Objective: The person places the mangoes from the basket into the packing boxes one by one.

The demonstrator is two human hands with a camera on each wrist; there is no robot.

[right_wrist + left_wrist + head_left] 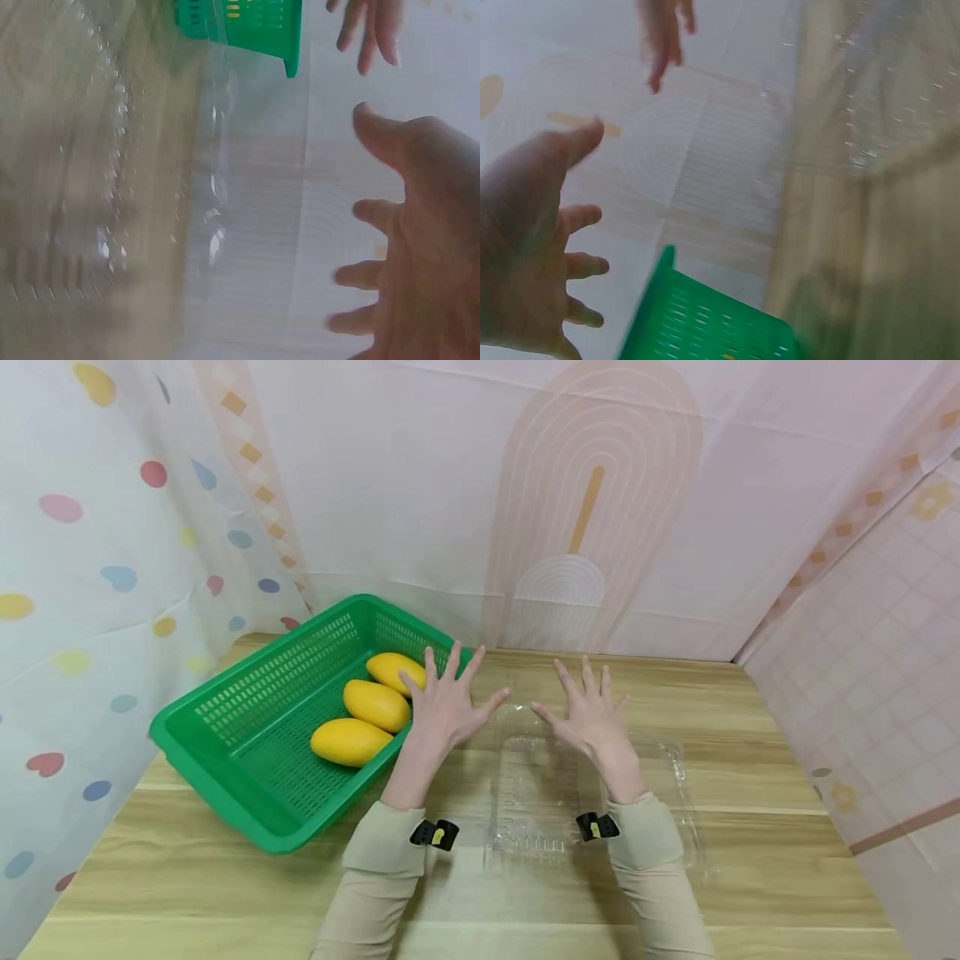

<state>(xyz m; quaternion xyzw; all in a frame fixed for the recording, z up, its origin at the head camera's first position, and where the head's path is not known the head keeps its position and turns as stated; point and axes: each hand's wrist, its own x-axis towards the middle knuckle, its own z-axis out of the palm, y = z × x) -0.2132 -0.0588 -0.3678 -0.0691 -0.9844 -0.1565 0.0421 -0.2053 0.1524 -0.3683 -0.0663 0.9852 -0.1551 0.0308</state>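
Both hands are raised with fingers spread and nothing held. In the head view the left hand (442, 710) is beside the right edge of a green basket (225, 793), overlapping it in the picture. Three yellow mangoes (351, 742) lie in that basket. The right hand (594, 727) appears over a clear plastic container (532, 802), whose lid part (678, 793) spreads to the right, partly hidden by the forearm. The left wrist view shows the left palm (525, 240) and the basket (712, 322); the right wrist view shows the right palm (435, 247) and clear plastic (112, 165).
A wooden table (750, 860) carries the basket at the left and the clear container near the middle. Patterned curtains (420, 485) hang behind the table and along both sides. Black straps (435, 835) with small devices sit at both wrists.
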